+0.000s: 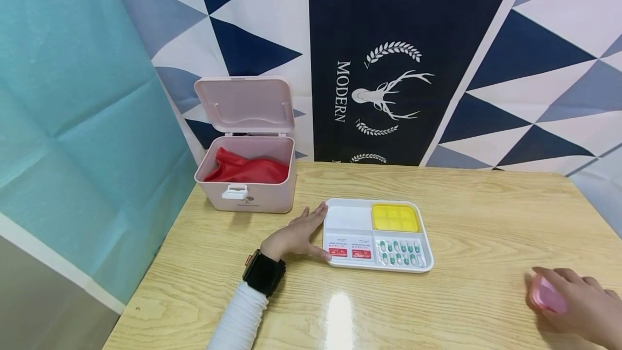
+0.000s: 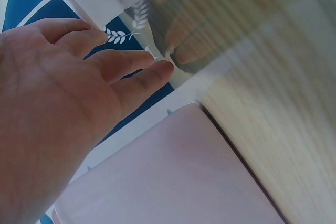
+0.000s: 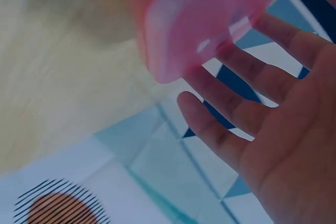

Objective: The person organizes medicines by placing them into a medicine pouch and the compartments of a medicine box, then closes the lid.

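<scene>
My left hand (image 1: pixel 297 235) reaches to the left side of a white divided tray (image 1: pixel 347 217), fingers spread and straight. Its thumb lies by the near left corner and its fingertips by the far one. In the tray lie a yellow pill organizer (image 1: pixel 396 217), a blister pack of green-and-white capsules (image 1: pixel 400 253) and two white-and-red packets (image 1: pixel 361 253). At the right of the table, my right hand (image 1: pixel 585 302) holds a small translucent pink case (image 1: pixel 548 293). In the right wrist view, the fingertips grip the edge of this case (image 3: pixel 210 22).
A pale pink storage box (image 1: pixel 262 199) stands behind my left hand, its lid (image 1: pixel 245 104) raised and red cloth (image 1: pixel 248 169) inside. Patterned fabric (image 1: pixel 369 139) hangs along the table's back edge. A teal sheet (image 1: pixel 87 123) hangs on the left.
</scene>
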Action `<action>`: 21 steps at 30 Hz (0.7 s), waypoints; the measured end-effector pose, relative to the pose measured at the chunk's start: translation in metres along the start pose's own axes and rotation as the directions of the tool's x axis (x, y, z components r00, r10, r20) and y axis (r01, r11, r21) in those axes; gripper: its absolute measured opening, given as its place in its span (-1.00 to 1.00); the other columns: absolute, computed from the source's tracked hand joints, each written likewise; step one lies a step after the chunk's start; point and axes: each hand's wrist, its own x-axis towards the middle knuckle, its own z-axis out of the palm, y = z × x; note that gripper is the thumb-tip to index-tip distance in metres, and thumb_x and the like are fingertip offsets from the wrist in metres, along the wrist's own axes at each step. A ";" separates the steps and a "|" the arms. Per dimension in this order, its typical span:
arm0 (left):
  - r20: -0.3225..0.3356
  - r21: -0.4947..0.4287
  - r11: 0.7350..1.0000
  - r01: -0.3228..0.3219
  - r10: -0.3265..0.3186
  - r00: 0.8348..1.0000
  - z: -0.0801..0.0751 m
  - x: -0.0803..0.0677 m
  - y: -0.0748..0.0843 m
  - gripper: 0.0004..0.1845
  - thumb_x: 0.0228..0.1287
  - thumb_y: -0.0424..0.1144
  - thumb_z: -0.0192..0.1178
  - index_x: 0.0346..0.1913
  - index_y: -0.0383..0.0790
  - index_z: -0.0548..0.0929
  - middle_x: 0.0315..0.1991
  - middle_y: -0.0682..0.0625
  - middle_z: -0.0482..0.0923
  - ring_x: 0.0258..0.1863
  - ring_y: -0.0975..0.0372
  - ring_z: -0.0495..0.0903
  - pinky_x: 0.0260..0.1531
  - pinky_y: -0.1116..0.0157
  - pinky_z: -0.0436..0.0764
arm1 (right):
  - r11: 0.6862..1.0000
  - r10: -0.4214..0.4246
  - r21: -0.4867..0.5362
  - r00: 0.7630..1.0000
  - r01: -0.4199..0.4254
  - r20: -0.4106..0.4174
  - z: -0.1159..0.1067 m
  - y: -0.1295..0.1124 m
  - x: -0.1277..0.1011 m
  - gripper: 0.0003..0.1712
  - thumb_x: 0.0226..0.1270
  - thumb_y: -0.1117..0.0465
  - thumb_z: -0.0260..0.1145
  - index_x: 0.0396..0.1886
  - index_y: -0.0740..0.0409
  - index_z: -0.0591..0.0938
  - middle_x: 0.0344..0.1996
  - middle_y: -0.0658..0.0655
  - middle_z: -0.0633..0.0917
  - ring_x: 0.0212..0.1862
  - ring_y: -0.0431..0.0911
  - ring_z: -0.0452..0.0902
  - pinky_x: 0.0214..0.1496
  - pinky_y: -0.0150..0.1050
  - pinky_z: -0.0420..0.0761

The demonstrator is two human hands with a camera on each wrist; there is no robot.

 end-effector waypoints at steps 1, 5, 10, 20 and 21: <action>-0.001 0.000 1.000 -0.002 0.002 1.000 0.000 0.000 0.000 0.21 -0.14 0.22 0.32 0.45 -0.09 -0.22 0.47 0.11 -0.37 0.42 -0.09 -0.27 0.38 0.01 -0.07 | 1.000 0.008 -0.008 1.000 -0.008 0.030 -0.005 -0.005 0.004 -0.05 -0.33 0.00 0.53 0.10 0.28 0.32 -0.15 0.46 0.47 -0.29 0.42 0.42 -0.47 0.29 0.44; -0.002 0.000 1.000 -0.007 0.007 1.000 0.000 0.000 0.000 0.21 -0.13 0.22 0.32 0.45 -0.10 -0.22 0.47 0.09 -0.37 0.42 -0.11 -0.27 0.37 -0.01 -0.07 | 0.998 -0.060 -0.012 0.997 0.060 -0.050 -0.017 -0.026 0.022 -0.09 -0.33 0.03 0.52 0.10 0.24 0.37 -0.13 0.42 0.49 -0.24 0.39 0.42 -0.42 0.27 0.42; -0.001 -0.008 1.000 -0.003 0.003 1.000 0.000 0.001 0.000 0.21 -0.13 0.21 0.32 0.45 -0.10 -0.22 0.47 0.10 -0.37 0.42 -0.11 -0.27 0.37 -0.02 -0.07 | 0.990 -0.142 0.002 0.980 0.144 -0.142 -0.033 -0.057 0.047 -0.13 -0.31 0.00 0.52 0.08 0.21 0.42 -0.11 0.40 0.50 -0.19 0.38 0.41 -0.34 0.28 0.39; -0.002 -0.015 1.000 0.004 -0.004 1.000 0.001 0.002 -0.002 0.21 -0.14 0.22 0.33 0.45 -0.07 -0.23 0.47 0.13 -0.38 0.42 -0.10 -0.28 0.38 0.00 -0.08 | 0.971 -0.231 0.016 0.958 0.237 -0.171 -0.062 -0.119 0.092 -0.13 -0.21 0.00 0.48 0.16 0.23 0.42 -0.03 0.38 0.52 -0.09 0.33 0.41 -0.17 0.22 0.40; -0.004 -0.012 1.000 0.002 -0.002 1.000 0.001 0.002 -0.002 0.21 -0.14 0.22 0.33 0.45 -0.08 -0.23 0.47 0.12 -0.38 0.42 -0.10 -0.27 0.38 0.00 -0.07 | 0.969 -0.242 0.015 0.954 0.248 -0.176 -0.064 -0.125 0.095 -0.14 -0.19 0.00 0.48 0.16 0.23 0.42 -0.02 0.37 0.53 -0.07 0.31 0.41 -0.16 0.21 0.40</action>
